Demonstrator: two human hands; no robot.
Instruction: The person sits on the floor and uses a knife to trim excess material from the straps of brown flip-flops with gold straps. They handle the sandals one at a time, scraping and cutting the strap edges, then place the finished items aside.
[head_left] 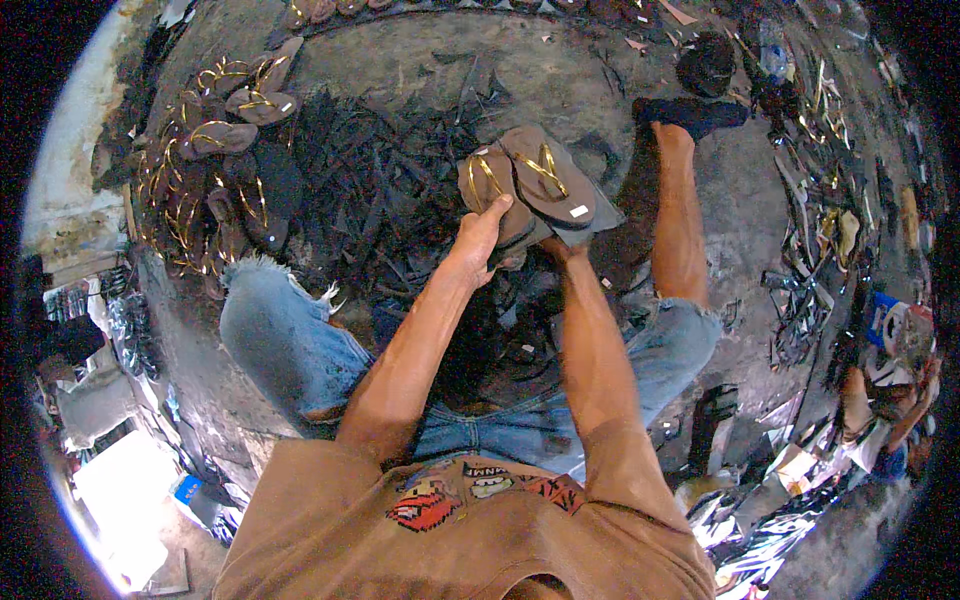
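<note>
In front of me, I hold up a pair of brown flip-flops with shiny gold straps. My left hand (pixel 481 243) is closed on the left flip-flop (pixel 489 180), thumb pressed on top near the heel. Under the heel of the right flip-flop (pixel 552 182), which bears a small white label, is my right hand (pixel 569 250); its fingers are mostly hidden beneath. Uneven grey sole sheet (pixel 597 212) sticks out past the edges of the right one. The two flip-flops lie side by side and touch, toes pointing away from me.
Dark scraps (pixel 370 170) cover the floor between my legs and ahead. At the left lies a heap of gold-strapped flip-flops (pixel 222 140). A dark round object (pixel 706 64) sits beyond my right foot. Strips and offcuts (pixel 805 300) litter the right side, near another person's arm (pixel 915 405).
</note>
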